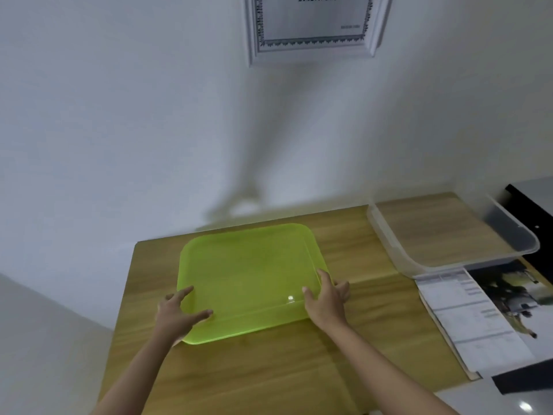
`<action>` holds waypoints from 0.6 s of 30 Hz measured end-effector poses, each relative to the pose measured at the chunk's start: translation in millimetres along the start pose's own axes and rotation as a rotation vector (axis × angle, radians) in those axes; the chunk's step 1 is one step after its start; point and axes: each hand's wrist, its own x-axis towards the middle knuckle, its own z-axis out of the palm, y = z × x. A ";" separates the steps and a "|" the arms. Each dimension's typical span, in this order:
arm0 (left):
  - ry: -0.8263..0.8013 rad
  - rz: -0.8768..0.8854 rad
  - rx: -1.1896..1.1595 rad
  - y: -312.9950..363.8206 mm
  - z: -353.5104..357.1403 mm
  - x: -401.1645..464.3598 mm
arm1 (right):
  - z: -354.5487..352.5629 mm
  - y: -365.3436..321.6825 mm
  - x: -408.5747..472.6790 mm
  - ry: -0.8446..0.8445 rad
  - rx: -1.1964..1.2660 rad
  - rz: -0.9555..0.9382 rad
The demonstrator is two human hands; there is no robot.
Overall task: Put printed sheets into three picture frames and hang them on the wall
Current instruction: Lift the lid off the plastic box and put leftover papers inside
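Head view shows one picture frame (314, 28) hung on the wall (others unseen), printed sheets (478, 319) lying at the table's right, while left hand (176, 313) and right hand (326, 301), fingers spread, hold an empty green tray (248, 265).

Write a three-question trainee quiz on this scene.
1. True or false: the green tray holds printed sheets.
2. Which hands touch the tray? A) left hand only B) right hand only C) both
3. Fill in: the picture frame hangs on the ____.

Key: 1 false, the tray shows nothing in it; the printed sheets lie right of it on the table. 2 C. 3 wall.
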 end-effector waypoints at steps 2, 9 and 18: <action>-0.012 0.026 0.035 -8.4 -1.5 8.5 | 8.4 1.3 2.4 -0.010 -0.008 0.004; 0.115 0.031 0.074 4.6 12.6 -0.8 | 3.6 11.7 -2.8 -0.023 -0.035 -0.008; -0.005 0.392 0.034 70.7 119.6 -82.5 | -82.0 77.8 -45.0 0.341 0.176 -0.019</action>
